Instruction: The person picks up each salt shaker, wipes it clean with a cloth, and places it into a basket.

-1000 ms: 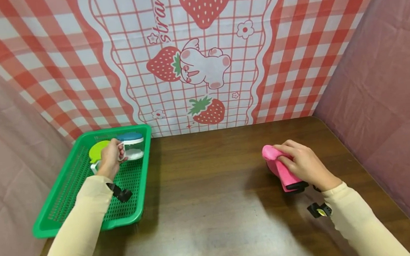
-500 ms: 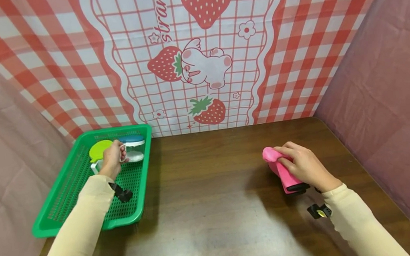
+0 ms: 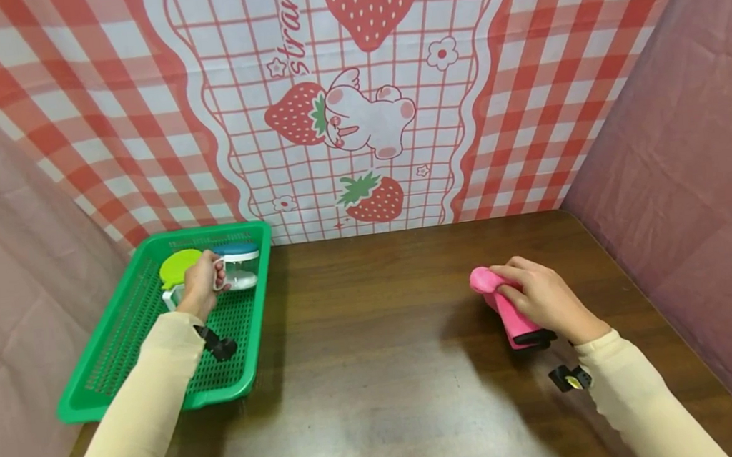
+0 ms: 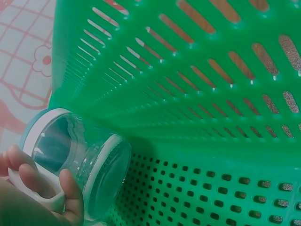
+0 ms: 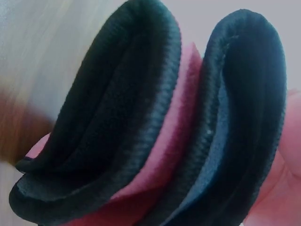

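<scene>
My left hand (image 3: 200,281) curls its fingers round the white handle (image 4: 55,203) of a clear jar (image 3: 239,268) with a blue lid and white rim. The jar tilts inside the green perforated basket (image 3: 221,396); the left wrist view shows it close to the basket's wall. On the right, my right hand (image 3: 546,299) pinches a folded pink fabric piece (image 3: 513,316) with its thumb and fingers, low over the table. Two dark-lined openings (image 5: 244,94) with black edging face the right wrist view; the exact kind of fabric article cannot be told.
Beside my left hand in the basket lies a container with a lime-green lid (image 3: 179,267) and a white handle, partly hidden. The brown wooden table (image 3: 361,329) stretches between the hands. A strawberry-patterned cloth (image 3: 364,128) hangs behind; pinkish curtains (image 3: 666,183) flank both sides.
The jar has sunk slightly in the basket with my left hand still on its handle. My right hand has lowered the pink fabric piece a little.
</scene>
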The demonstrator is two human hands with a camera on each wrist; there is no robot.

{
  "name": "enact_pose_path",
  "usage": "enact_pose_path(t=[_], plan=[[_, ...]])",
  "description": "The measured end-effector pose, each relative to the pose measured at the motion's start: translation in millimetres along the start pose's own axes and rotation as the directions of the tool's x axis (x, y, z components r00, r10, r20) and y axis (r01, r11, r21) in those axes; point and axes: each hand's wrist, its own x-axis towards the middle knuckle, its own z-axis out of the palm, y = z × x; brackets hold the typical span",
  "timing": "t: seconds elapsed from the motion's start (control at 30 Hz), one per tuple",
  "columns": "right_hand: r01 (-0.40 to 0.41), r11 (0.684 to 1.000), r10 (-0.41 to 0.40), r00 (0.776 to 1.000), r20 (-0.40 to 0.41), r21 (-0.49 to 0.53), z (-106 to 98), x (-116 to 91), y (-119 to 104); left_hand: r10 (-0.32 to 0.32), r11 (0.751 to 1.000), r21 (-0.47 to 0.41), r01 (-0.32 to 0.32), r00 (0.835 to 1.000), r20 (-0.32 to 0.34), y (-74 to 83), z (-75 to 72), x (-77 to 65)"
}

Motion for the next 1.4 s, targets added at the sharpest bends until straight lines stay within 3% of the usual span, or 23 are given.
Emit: enact_pose_path(t=[0.33,0.57,0.8,1.0,1.4], plan=[[-0.032,0.999,0.03,0.999,0.043,0.028,-2.5,0.7,-3.9,0.012,0.998,0.057,-0.014,0.999,0.033,0.6,-1.3,-2.2],[-0.022,1.0,0.021,0.999,0.048,0.02,-2.9,-0.4,-3.7,0.0,0.986,0.163,-0.021,0.992,0.126,4.1,-1.1,-7.4],[-0.038,0.999,0.04,0.996,0.077,-0.03,-1.4,1.1,-2.6,-0.036,0.984,0.178,-0.005,0.973,0.229,5.0,-8.6,-12.5],[-0.048,0.998,0.052,0.993,0.103,-0.045,-0.3,0.1,-2.9,-0.05,0.955,0.296,-0.022,0.971,0.233,2.5,-12.3,-17.0],[-0.048,0.997,0.056,0.986,0.156,-0.053,15.6,-2.0,-3.9,-0.109,0.918,0.395,-0.04,0.931,0.349,5.4,-21.5,-18.3]])
